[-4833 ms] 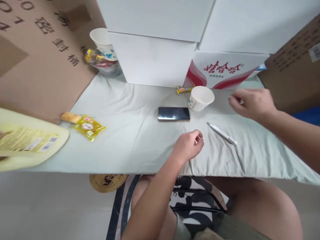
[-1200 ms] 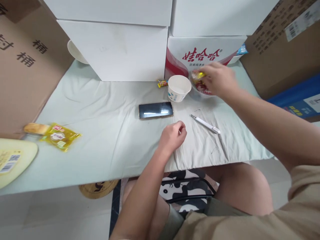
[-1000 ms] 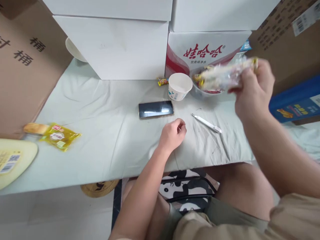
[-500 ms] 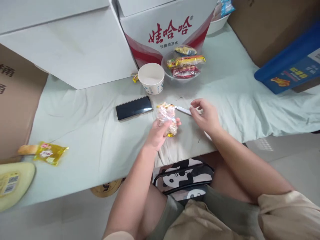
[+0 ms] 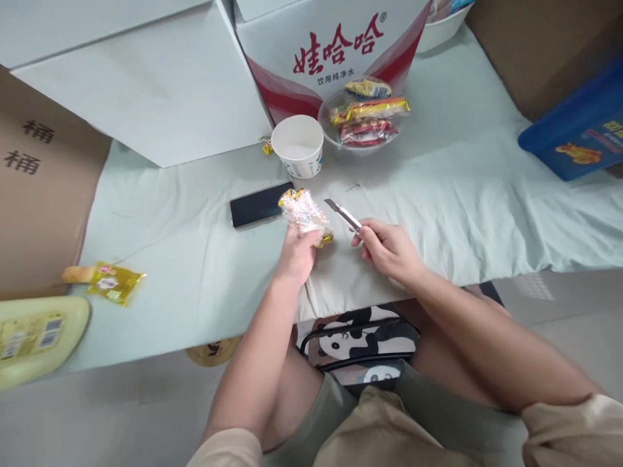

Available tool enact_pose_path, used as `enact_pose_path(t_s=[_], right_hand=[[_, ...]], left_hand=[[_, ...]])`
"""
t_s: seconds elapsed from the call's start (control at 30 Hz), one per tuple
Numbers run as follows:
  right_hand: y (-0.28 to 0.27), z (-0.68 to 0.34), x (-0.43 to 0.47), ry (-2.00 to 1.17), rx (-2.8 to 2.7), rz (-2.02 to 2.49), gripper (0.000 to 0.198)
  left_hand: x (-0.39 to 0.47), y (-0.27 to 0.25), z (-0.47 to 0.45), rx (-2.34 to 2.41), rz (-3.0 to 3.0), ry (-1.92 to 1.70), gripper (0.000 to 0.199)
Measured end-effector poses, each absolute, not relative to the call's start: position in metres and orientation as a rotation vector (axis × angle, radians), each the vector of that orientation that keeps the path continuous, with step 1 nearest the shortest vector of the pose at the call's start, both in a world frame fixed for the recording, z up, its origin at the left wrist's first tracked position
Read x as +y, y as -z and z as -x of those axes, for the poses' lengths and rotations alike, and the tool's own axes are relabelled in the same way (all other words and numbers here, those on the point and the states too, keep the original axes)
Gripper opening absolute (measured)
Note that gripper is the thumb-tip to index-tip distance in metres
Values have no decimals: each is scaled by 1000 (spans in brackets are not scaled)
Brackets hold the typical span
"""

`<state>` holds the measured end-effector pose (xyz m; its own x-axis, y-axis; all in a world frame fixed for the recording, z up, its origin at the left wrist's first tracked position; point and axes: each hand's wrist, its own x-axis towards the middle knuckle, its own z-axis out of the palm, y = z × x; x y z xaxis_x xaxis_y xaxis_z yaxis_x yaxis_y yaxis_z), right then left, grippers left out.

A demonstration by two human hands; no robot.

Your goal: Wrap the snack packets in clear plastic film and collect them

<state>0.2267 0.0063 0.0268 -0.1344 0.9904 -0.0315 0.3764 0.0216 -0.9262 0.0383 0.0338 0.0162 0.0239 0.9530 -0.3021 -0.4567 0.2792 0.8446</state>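
Packet (image 5: pixel 300 213), crinkled and partly clear, is in the left hand (image 5: pixel 296 254), whose grip wraps its lower part, thumb across the front. The right hand (image 5: pixel 390 249) has its grip curled firmly round a knife (image 5: pixel 348 216), blade out and aimed toward the packet, but apart from it. Just behind the packet, one end hidden by it, a phone (image 5: pixel 256 207) lies on the cloth-covered table (image 5: pixel 467 194). Beyond, a paper cup (image 5: pixel 302 163) stands upright beside a clear bowl (image 5: pixel 363 150) of wrapped snacks (image 5: pixel 368 133), both before a carton (image 5: pixel 335 55) with red lettering. Leftward, a yellow wrapper (image 5: pixel 115 283) meets some bread (image 5: pixel 78 275) near a pale bottle (image 5: pixel 46 334); a blue container (image 5: pixel 572 146) sits rightward.
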Motion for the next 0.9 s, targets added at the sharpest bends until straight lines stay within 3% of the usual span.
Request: enact_pose_path(t_s=[0.27,0.43,0.53,0.73,0.9], right_hand=[[-29,-209,10,-992,-1596,1436,31],[-29,-210,3,-997,-1552,1417,32],[-29,-209,-3,-964,-1667,1350,29],[-21,-219,4,-688,-1817,1232,33],[-17,-240,14,-610,-1744,1283,29]], left_hand=[[35,-4,-39,951,-826,-1105,69],[37,-11,-35,1049,-710,-1196,43],[37,-15,-35,1115,-614,-1257,40],[35,-29,-24,1045,-562,-1046,51],[34,-35,-4,1114,-790,-965,78]])
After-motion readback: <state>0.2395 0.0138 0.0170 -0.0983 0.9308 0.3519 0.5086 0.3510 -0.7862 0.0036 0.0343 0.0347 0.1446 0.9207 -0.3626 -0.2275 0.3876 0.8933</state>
